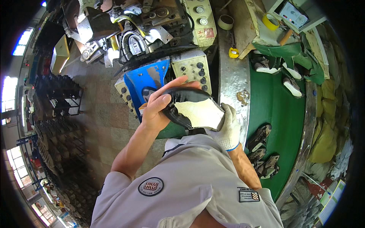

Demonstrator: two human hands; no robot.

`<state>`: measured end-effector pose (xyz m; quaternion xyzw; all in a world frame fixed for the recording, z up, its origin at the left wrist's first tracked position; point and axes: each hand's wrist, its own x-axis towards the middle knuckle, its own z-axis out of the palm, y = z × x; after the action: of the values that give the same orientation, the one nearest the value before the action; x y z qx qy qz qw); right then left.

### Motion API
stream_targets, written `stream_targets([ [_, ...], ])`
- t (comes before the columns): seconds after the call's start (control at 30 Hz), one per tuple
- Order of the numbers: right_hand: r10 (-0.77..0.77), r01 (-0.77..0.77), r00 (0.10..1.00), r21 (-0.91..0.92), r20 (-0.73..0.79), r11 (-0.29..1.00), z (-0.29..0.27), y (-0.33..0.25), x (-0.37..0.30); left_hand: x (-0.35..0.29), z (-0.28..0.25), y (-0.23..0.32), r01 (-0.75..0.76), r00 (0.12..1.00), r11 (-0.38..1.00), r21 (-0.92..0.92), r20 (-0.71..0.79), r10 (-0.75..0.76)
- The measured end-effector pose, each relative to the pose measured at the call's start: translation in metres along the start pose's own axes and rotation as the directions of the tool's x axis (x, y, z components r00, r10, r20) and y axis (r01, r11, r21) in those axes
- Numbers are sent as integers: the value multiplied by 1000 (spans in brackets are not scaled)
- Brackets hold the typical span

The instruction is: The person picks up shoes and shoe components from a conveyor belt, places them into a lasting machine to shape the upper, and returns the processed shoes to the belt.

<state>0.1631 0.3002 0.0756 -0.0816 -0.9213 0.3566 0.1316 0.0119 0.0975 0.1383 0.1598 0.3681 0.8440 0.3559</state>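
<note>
Between my two hands is a black shoe upper (182,93), its pale insole bottom (199,113) facing up. Dark upper material is folded over the edge at the left end, where my bare left hand (159,104) grips it, thumb on top and fingers stretched along the far side. My right hand (227,128), in a white knitted glove with a blue cuff edge, is closed around the other end. What fills the upper is hidden. Just beyond lies a blue tray-like part (150,76) of the machine.
A lasting-type machine (137,41) with metal jaws stands ahead, with a control box (192,70) full of knobs. Along my right runs a green conveyor (283,125) carrying several shoes (262,136), edged by a metal ledge (234,83). Racks of shoes (59,95) stand at left.
</note>
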Motion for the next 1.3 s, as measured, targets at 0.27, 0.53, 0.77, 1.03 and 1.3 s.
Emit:
stream_targets([
  [0.27,83,-86,995,58,47,995,-6,20,-7,9,9,-21,6,985,951,308,-167,48],
  [0.53,176,-170,984,133,-36,976,17,26,-20,27,29,-38,99,893,963,251,-449,25],
  [0.77,201,-200,979,50,-25,979,20,28,-34,43,32,-51,175,842,836,520,-520,147],
  [1.03,273,-445,862,378,427,812,7,39,-30,82,-27,-60,397,870,858,326,-433,-238],
  [1.3,98,-467,745,620,660,-630,67,105,32,88,3,-85,523,846,757,392,-135,-515],
])
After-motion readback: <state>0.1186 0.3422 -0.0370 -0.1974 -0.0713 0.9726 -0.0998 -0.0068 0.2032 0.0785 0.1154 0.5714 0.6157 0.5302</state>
